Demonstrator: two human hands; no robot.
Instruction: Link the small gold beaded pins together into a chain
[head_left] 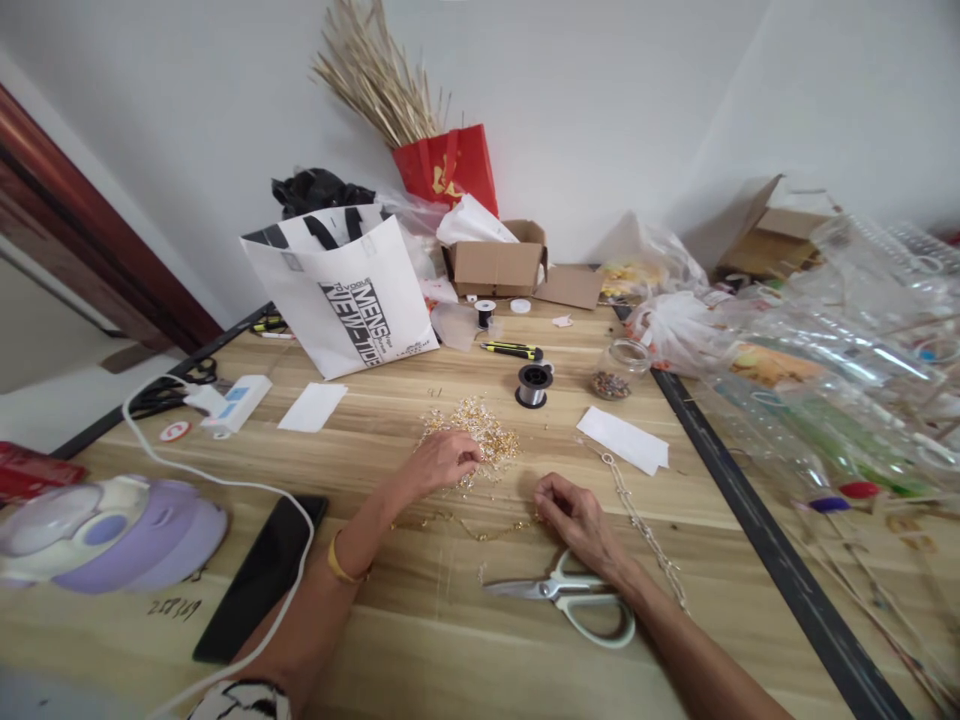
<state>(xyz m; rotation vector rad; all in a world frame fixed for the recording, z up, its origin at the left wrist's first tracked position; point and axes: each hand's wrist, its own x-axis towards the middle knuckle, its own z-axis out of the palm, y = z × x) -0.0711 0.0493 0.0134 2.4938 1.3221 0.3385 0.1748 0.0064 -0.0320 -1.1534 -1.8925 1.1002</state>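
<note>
Loose beads (491, 428), a wire spool (533, 388) and scissors (553, 589) on a table (420, 645) suggest a craft workspace.

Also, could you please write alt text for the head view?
A person's left hand is at a pile of small gold and silvery pieces on a wood-grain table; the right hand, beside scissors, is at a gold chain.

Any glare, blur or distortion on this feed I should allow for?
Head view: soft light, only faint shadows; pale glare on the clear plastic bottles; the purple-and-white device looks stretched near the left edge; in the pile of small shiny pieces, single pieces are too fine to make out; lettering on the white bag stays legible.
</note>
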